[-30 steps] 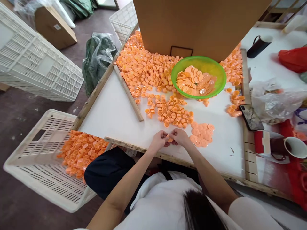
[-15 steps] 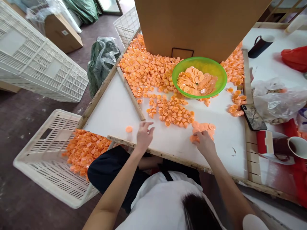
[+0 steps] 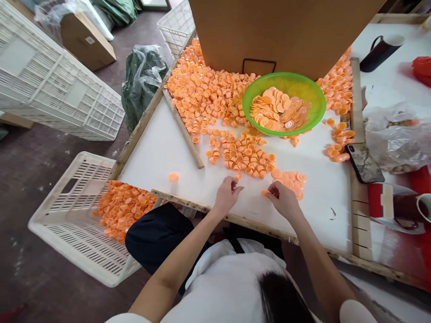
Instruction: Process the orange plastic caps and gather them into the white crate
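Note:
My left hand [image 3: 229, 196] is over the white tabletop, its fingertips closed on a small orange plastic cup [image 3: 237, 176] at the near edge of a loose pile of such cups [image 3: 247, 154]. Between the thumb and fingers of my right hand [image 3: 283, 198] is a flat orange disc [image 3: 264, 193], held just above the table. Beside that hand lies a spread of similar discs [image 3: 292, 180], partly covered by it. One lone disc [image 3: 173, 176] rests to the left. More discs fill a green bowl [image 3: 247, 96] farther back.
A large heap of orange cups [image 3: 205, 89] lies behind a wooden strip [image 3: 185, 132], against a cardboard box [image 3: 286, 36]. A white crate [image 3: 81, 260] with orange pieces stands at lower left. On the right are a phone [image 3: 363, 162], a mug [image 3: 406, 208] and a plastic bag [image 3: 404, 134].
My left hand has moved right to the cup pile and closed on a cup. My right hand has drawn a disc leftward from the spread. The lone disc sits slightly farther left.

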`<action>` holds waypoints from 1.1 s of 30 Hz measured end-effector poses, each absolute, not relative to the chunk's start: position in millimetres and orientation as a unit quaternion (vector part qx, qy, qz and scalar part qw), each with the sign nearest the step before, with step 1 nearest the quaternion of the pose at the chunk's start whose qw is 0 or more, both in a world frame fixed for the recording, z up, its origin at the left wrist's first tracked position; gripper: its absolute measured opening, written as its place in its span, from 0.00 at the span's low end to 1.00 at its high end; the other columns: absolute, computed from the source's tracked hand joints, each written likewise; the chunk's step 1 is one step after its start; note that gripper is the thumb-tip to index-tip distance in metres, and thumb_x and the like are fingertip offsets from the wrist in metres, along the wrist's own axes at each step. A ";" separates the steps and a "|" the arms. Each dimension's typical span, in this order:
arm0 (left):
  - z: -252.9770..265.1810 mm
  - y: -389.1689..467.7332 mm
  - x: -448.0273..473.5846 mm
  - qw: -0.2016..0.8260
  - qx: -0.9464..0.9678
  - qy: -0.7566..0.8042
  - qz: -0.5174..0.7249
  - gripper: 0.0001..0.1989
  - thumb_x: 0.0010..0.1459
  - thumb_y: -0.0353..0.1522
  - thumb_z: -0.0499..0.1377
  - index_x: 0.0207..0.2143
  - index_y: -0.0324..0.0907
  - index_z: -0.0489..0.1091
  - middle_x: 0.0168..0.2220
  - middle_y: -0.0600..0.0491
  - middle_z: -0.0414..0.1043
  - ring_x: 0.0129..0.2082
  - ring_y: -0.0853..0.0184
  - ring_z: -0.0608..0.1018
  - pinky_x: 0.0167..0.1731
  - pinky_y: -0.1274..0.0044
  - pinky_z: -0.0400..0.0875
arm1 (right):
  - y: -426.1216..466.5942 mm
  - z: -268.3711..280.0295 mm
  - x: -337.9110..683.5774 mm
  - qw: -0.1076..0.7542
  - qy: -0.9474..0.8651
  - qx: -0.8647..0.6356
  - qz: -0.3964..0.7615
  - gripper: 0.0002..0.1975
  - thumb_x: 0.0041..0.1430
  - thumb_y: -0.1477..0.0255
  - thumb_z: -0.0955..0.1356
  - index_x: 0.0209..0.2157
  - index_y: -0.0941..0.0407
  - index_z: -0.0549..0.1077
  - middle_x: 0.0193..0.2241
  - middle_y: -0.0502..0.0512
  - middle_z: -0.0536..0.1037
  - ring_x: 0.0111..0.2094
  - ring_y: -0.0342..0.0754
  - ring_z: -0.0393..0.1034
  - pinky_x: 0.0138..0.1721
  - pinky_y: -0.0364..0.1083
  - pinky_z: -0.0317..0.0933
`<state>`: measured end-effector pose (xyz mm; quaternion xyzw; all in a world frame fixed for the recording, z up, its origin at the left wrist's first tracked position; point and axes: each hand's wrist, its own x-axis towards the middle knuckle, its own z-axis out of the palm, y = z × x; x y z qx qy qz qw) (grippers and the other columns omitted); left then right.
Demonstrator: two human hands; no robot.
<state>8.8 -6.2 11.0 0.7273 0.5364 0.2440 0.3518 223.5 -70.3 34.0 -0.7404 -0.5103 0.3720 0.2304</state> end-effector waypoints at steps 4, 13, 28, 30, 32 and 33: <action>11.4 5.3 18.6 0.241 0.775 0.532 0.243 0.17 0.53 0.37 0.62 0.42 0.42 0.63 0.40 0.49 0.62 0.37 0.65 0.71 0.37 0.74 0.68 | -65.6 38.1 213.8 0.240 -0.525 -0.736 0.354 0.06 0.52 0.66 0.66 0.29 0.54 0.66 0.27 0.50 0.72 0.26 0.44 0.64 0.27 0.44 0.56; 22.6 -2.8 14.6 0.366 0.754 0.515 0.180 0.16 0.56 0.44 0.57 0.39 0.43 0.66 0.26 0.57 0.66 0.24 0.72 0.69 0.29 0.79 0.64 | -83.2 34.8 217.9 0.252 -0.519 -0.736 0.352 0.07 0.53 0.64 0.65 0.29 0.54 0.66 0.27 0.50 0.73 0.25 0.44 0.64 0.28 0.45 0.57; 28.2 -11.8 -0.5 0.487 0.618 0.600 0.148 0.19 0.60 0.47 0.47 0.31 0.42 0.65 0.23 0.56 0.68 0.21 0.71 0.71 0.23 0.79 0.64 | -72.7 23.0 176.7 0.368 -0.352 -0.644 0.571 0.14 0.47 0.61 0.69 0.29 0.55 0.65 0.22 0.48 0.72 0.23 0.43 0.68 0.28 0.45 0.66; 27.1 -15.4 -5.7 0.566 0.571 0.572 0.161 0.17 0.58 0.46 0.51 0.33 0.41 0.66 0.24 0.55 0.69 0.20 0.72 0.72 0.22 0.80 0.66 | -66.2 22.6 166.2 0.372 -0.344 -0.627 0.592 0.14 0.46 0.61 0.70 0.29 0.55 0.65 0.23 0.48 0.73 0.24 0.43 0.69 0.28 0.45 0.67; 23.2 -18.4 -7.8 0.619 0.534 0.550 0.168 0.16 0.55 0.44 0.57 0.33 0.39 0.66 0.26 0.54 0.71 0.21 0.72 0.73 0.23 0.80 0.69 | -59.3 21.4 158.2 0.352 -0.354 -0.631 0.594 0.13 0.46 0.62 0.70 0.28 0.55 0.66 0.21 0.49 0.73 0.22 0.43 0.68 0.26 0.44 0.67; 20.8 -19.2 -8.0 0.638 0.519 0.543 0.171 0.17 0.52 0.43 0.60 0.34 0.38 0.67 0.26 0.53 0.72 0.22 0.72 0.74 0.25 0.79 0.71 | -56.1 20.7 155.7 0.336 -0.362 -0.637 0.592 0.12 0.46 0.63 0.70 0.28 0.55 0.66 0.21 0.49 0.73 0.21 0.42 0.68 0.25 0.44 0.66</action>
